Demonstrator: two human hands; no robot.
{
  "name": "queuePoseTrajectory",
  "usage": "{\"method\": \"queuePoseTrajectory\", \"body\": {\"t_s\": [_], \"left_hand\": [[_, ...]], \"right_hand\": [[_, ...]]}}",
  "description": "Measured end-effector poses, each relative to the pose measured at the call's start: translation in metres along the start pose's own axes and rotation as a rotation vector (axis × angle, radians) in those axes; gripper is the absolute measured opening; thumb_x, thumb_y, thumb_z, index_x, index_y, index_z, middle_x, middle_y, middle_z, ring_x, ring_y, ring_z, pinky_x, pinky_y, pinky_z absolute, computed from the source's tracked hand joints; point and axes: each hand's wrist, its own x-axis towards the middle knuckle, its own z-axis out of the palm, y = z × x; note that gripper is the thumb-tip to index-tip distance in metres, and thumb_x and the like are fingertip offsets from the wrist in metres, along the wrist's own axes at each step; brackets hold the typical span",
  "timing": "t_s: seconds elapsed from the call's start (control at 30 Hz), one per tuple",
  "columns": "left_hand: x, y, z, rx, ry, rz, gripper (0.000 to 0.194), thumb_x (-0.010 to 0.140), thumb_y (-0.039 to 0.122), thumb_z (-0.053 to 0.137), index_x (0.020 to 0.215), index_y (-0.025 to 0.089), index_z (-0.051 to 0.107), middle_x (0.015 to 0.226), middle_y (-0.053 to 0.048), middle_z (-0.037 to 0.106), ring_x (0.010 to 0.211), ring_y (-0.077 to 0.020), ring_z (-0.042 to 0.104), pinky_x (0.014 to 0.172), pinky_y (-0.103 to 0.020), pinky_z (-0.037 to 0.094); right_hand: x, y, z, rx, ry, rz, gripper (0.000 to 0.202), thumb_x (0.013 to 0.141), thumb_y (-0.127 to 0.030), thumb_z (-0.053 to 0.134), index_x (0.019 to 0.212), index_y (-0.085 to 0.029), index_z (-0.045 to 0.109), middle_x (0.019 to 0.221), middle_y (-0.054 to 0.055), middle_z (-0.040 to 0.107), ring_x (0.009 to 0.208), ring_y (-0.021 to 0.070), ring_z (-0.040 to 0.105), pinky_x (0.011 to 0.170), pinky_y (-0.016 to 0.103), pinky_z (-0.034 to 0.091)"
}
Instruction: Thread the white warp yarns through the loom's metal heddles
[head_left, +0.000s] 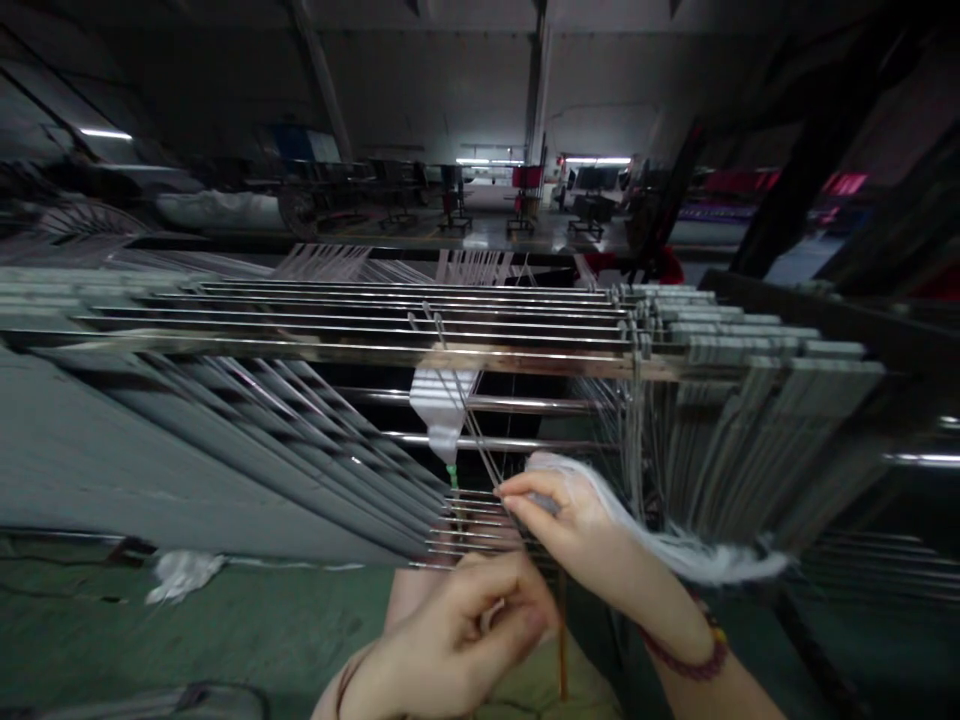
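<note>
My right hand (562, 510) pinches thin heddle wires (480, 440) that slant down from the metal rods (525, 320). A bundle of white threads (675, 560) lies over the back of this hand and trails right. Nearer the camera, my left hand (480, 620) is curled, thumb and index finger close together; whatever lies between them is too small to make out. Behind it are several short horizontal rods (472, 520). A white cloth strip (442, 410) with a green tie hangs left of the wires.
Grey heddles (757, 440) hang densely on the right, and a wide grey sheet of them (187, 450) fills the left. Steel bars (540, 404) cross behind my hands. White scrap (184, 575) lies on the green floor. Machines and stands are in the background.
</note>
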Motion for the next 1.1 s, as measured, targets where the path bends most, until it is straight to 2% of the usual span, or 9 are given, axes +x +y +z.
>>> {"method": "queuePoseTrajectory", "body": {"t_s": [0.13, 0.23, 0.33, 0.47, 0.6, 0.8, 0.93, 1.0, 1.1], "left_hand": [[0.004, -0.018, -0.006, -0.012, 0.069, -0.093, 0.018, 0.085, 0.033, 0.055, 0.077, 0.017, 0.058, 0.056, 0.001, 0.051, 0.05, -0.0113, 0.045, 0.047, -0.022, 0.034], [0.012, -0.038, -0.02, -0.112, 0.309, -0.04, 0.025, 0.085, 0.044, 0.05, 0.079, 0.019, 0.05, 0.045, 0.007, 0.041, 0.038, -0.0086, 0.035, 0.041, -0.021, 0.029], [0.024, -0.043, -0.03, 0.031, 0.462, -0.043, 0.021, 0.087, 0.039, 0.046, 0.093, 0.02, 0.053, 0.068, -0.001, 0.06, 0.05, -0.0117, 0.048, 0.05, -0.025, 0.04], [0.037, -0.04, -0.036, 0.351, 0.636, -0.108, 0.029, 0.082, 0.024, 0.052, 0.11, 0.019, 0.06, 0.111, -0.013, 0.06, 0.096, -0.0253, 0.058, 0.082, -0.037, 0.044], [0.049, -0.04, -0.039, 0.55, 0.756, -0.182, 0.043, 0.084, 0.018, 0.046, 0.126, 0.014, 0.051, 0.082, -0.013, 0.064, 0.08, -0.0288, 0.063, 0.074, -0.041, 0.045], [0.068, -0.032, -0.04, 0.553, 0.595, -0.054, 0.027, 0.086, 0.028, 0.049, 0.106, 0.016, 0.063, 0.065, -0.003, 0.062, 0.049, -0.0164, 0.057, 0.053, -0.028, 0.046], [0.039, -0.011, -0.025, 0.569, 0.633, 0.145, 0.02, 0.088, 0.024, 0.047, 0.09, 0.017, 0.065, 0.101, -0.01, 0.06, 0.098, -0.0221, 0.057, 0.082, -0.032, 0.046], [0.019, -0.002, -0.012, 0.585, 0.474, 0.248, 0.019, 0.088, 0.016, 0.046, 0.096, 0.019, 0.063, 0.098, -0.008, 0.06, 0.097, -0.0194, 0.056, 0.084, -0.031, 0.044], [-0.002, -0.004, 0.001, 0.64, 0.279, 0.133, 0.025, 0.088, 0.01, 0.044, 0.105, 0.022, 0.06, 0.092, -0.005, 0.065, 0.087, -0.0178, 0.06, 0.078, -0.03, 0.046]], "right_hand": [[0.001, 0.001, -0.005, 0.04, -0.018, 0.124, 0.008, 0.082, -0.017, 0.06, 0.077, -0.022, 0.064, 0.078, -0.002, 0.066, 0.078, 0.0164, 0.062, 0.074, 0.028, 0.047], [-0.011, 0.001, -0.011, 0.059, 0.197, 0.142, 0.005, 0.082, -0.02, 0.062, 0.078, -0.023, 0.065, 0.077, -0.003, 0.066, 0.075, 0.0155, 0.062, 0.071, 0.025, 0.048], [-0.023, 0.0, -0.015, 0.01, 0.357, 0.075, 0.012, 0.085, -0.02, 0.058, 0.089, -0.027, 0.068, 0.086, -0.003, 0.069, 0.082, 0.0149, 0.064, 0.074, 0.022, 0.05], [-0.026, -0.004, -0.015, -0.068, 0.243, 0.039, 0.02, 0.086, -0.016, 0.054, 0.091, -0.027, 0.07, 0.085, -0.002, 0.071, 0.08, 0.0153, 0.066, 0.072, 0.022, 0.053], [-0.021, -0.006, -0.013, -0.101, 0.212, 0.027, 0.019, 0.084, -0.015, 0.053, 0.088, -0.022, 0.071, 0.08, 0.0, 0.072, 0.076, 0.0161, 0.067, 0.071, 0.023, 0.054], [-0.019, -0.006, -0.017, -0.116, 0.152, 0.025, 0.02, 0.084, -0.015, 0.052, 0.088, -0.019, 0.071, 0.08, 0.001, 0.073, 0.074, 0.0168, 0.068, 0.07, 0.026, 0.055], [-0.014, -0.004, -0.015, -0.088, 0.015, 0.065, 0.021, 0.086, -0.014, 0.052, 0.096, -0.02, 0.07, 0.09, 0.001, 0.072, 0.084, 0.0165, 0.066, 0.078, 0.027, 0.052], [-0.007, -0.005, -0.01, -0.054, -0.063, 0.068, 0.021, 0.087, -0.016, 0.052, 0.097, -0.023, 0.069, 0.094, 0.0, 0.071, 0.089, 0.0161, 0.065, 0.083, 0.028, 0.05], [0.003, -0.006, -0.004, 0.011, -0.159, 0.058, 0.016, 0.087, -0.017, 0.054, 0.091, -0.025, 0.067, 0.091, -0.003, 0.069, 0.09, 0.0153, 0.062, 0.084, 0.028, 0.047]]}}
